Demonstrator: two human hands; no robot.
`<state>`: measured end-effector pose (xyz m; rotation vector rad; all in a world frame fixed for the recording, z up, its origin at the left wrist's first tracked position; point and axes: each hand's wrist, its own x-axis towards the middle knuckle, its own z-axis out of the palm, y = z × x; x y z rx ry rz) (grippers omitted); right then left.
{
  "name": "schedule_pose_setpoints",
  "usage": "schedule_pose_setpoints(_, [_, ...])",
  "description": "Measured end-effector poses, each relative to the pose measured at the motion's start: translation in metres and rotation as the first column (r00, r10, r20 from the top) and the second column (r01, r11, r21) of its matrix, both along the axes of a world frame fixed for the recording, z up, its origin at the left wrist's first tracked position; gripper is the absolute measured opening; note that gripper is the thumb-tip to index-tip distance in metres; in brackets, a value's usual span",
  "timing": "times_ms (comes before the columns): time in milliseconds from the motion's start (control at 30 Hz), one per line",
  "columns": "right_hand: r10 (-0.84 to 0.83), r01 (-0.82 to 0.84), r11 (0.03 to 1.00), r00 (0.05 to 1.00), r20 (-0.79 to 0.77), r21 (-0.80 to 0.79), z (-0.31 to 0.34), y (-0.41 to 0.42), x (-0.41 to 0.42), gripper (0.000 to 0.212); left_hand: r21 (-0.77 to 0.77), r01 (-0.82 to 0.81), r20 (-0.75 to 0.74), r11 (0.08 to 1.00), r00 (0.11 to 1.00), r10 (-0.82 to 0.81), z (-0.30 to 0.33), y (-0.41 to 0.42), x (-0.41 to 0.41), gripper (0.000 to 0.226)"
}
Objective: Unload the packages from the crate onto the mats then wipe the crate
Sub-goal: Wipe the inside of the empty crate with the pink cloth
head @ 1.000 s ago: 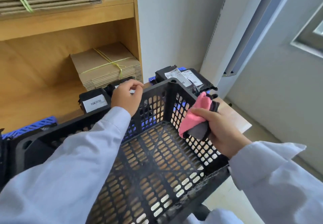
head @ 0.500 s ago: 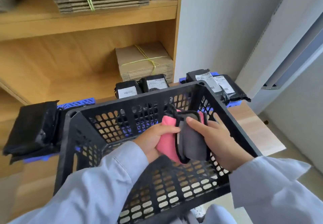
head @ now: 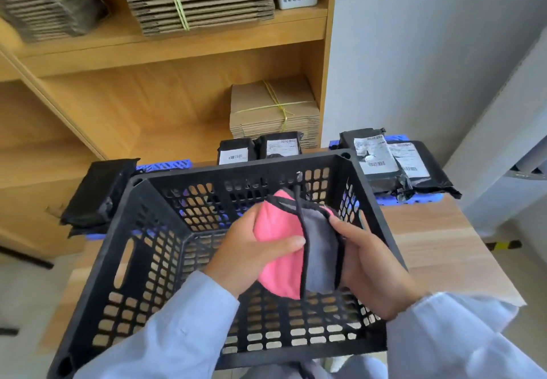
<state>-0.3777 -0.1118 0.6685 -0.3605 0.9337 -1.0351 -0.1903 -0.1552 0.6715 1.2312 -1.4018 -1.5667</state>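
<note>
Crate [head: 124, 230] around hand-held cloth [head: 284, 248]

Crate [head: 118, 248] open at top, interior passable; both hands and cloth [head: 284, 248] occupy centre. Packages [head: 381, 159] block far edge. Bare surface [head: 438, 245] on right.

Black slotted crate [head: 142, 248], no packages inside, sits near on the wooden table, pink-and-grey cloth [head: 296, 248] held over its middle, black labelled packages [head: 381, 159] lying on blue mats [head: 165, 165] along its far side.
</note>
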Motion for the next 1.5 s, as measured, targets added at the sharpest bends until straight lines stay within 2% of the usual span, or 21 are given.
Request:
schedule_pose_setpoints(67, [0.008, -0.012, 1.000, 0.989, 0.149, 0.023, -0.003, 0.003, -0.004, 0.052, -0.190, 0.007, 0.113, 0.982, 0.993, 0.015, 0.006, 0.006, -0.004, 0.067])
schedule_pose_setpoints(200, [0.065, -0.060, 0.998, 0.974, 0.216, -0.027, -0.005, 0.004, -0.021, 0.048, -0.245, -0.048, 0.087, 0.968, 0.994, 0.072, 0.009, 0.010, -0.015, 0.034])
schedule_pose_setpoints(300, [0.077, -0.069, 0.997, 0.970, 0.230, -0.045, -0.003, 0.003, -0.033, 0.047, -0.260, -0.116, 0.078, 0.959, 0.987, 0.140, 0.010, 0.014, -0.019, 0.037])
schedule_pose_setpoints(400, [0.063, -0.062, 0.998, 0.971, 0.233, -0.012, -0.006, -0.002, -0.040, 0.048, -0.217, -0.189, -0.102, 0.958, 0.980, 0.171, 0.020, 0.015, -0.016, 0.050])
schedule_pose_setpoints(467, [0.015, -0.019, 1.000, 0.967, 0.254, 0.013, -0.009, -0.007, -0.046, 0.040, -0.178, -0.282, -0.276, 0.943, 0.934, 0.227, 0.023, 0.013, -0.011, 0.053])
schedule_pose_setpoints(567, [-0.149, 0.130, 0.988, 0.943, 0.296, 0.085, -0.012, -0.014, -0.055, 0.029, -0.045, -0.365, -0.496, 0.930, 0.816, 0.297, 0.019, 0.010, 0.001, 0.039])
schedule_pose_setpoints(633, [-0.187, 0.175, 0.982, 0.940, 0.284, 0.067, -0.007, -0.016, -0.059, 0.021, 0.135, -0.358, -0.622, 0.924, 0.695, 0.361, 0.013, 0.016, 0.004, 0.019])
schedule_pose_setpoints(667, [-0.185, 0.181, 0.983, 0.944, 0.271, 0.040, -0.005, -0.017, -0.059, 0.018, 0.246, -0.367, -0.627, 0.897, 0.645, 0.436, 0.010, 0.021, 0.001, 0.006])
schedule_pose_setpoints(733, [-0.144, 0.158, 0.986, 0.964, 0.224, -0.044, 0.001, -0.019, -0.057, 0.022, 0.427, -0.455, -0.521, 0.782, 0.583, 0.623, 0.002, 0.027, -0.007, 0.016])
schedule_pose_setpoints(800, [-0.080, 0.101, 0.986, 0.985, 0.155, -0.134, 0.007, -0.024, -0.054, 0.031, 0.636, -0.360, -0.520, 0.683, 0.454, 0.724, -0.004, 0.032, -0.020, 0.023])
schedule_pose_setpoints(833, [-0.057, 0.079, 0.982, 0.990, 0.127, -0.173, 0.011, -0.026, -0.053, 0.037, 0.696, -0.294, -0.508, 0.655, 0.444, 0.738, -0.006, 0.031, -0.024, 0.027])
schedule_pose_setpoints(900, [-0.050, 0.072, 0.973, 0.993, 0.104, -0.219, 0.019, -0.032, -0.053, 0.040, 0.728, -0.234, -0.464, 0.645, 0.525, 0.714, -0.014, 0.027, -0.026, 0.031])
schedule_pose_setpoints(967, [-0.063, 0.076, 0.964, 0.996, 0.057, -0.256, 0.027, -0.040, -0.054, 0.027, 0.740, -0.212, -0.421, 0.639, 0.595, 0.685, -0.022, 0.024, -0.026, 0.051])
schedule_pose_setpoints(1033, [-0.079, 0.063, 0.959, 0.996, -0.046, -0.275, 0.035, -0.046, -0.057, 0.011, 0.768, -0.173, -0.422, 0.616, 0.587, 0.691, -0.028, 0.023, -0.021, 0.069])
schedule_pose_setpoints(1067, [-0.085, 0.059, 0.963, 0.992, -0.089, -0.261, 0.036, -0.049, -0.058, 0.007, 0.769, -0.144, -0.437, 0.623, 0.592, 0.677, -0.028, 0.022, -0.017, 0.071])
schedule_pose_setpoints(1200, [-0.133, 0.108, 0.985, 0.972, -0.192, -0.134, 0.032, -0.056, -0.055, 0.008, 0.792, -0.144, -0.395, 0.593, 0.620, 0.678, -0.029, 0.014, 0.004, 0.048])
schedule_pose_setpoints(1300, [-0.156, 0.154, 0.988, 0.944, -0.291, -0.028, 0.017, -0.059, -0.044, 0.002, 0.823, -0.256, -0.252, 0.506, 0.634, 0.731, -0.027, 0.005, 0.017, 0.023])
schedule_pose_setpoints(1433, [-0.135, 0.194, 0.974, 0.911, -0.390, 0.117, -0.004, -0.060, -0.024, 0.004, 0.825, -0.333, -0.097, 0.457, 0.713, 0.695, -0.032, -0.007, 0.029, 0.031])
schedule_pose_setpoints(1500, [-0.147, 0.233, 0.955, 0.910, -0.387, 0.185, -0.013, -0.058, -0.014, 0.005, 0.807, -0.360, -0.059, 0.468, 0.739, 0.671, -0.036, -0.011, 0.031, 0.035])
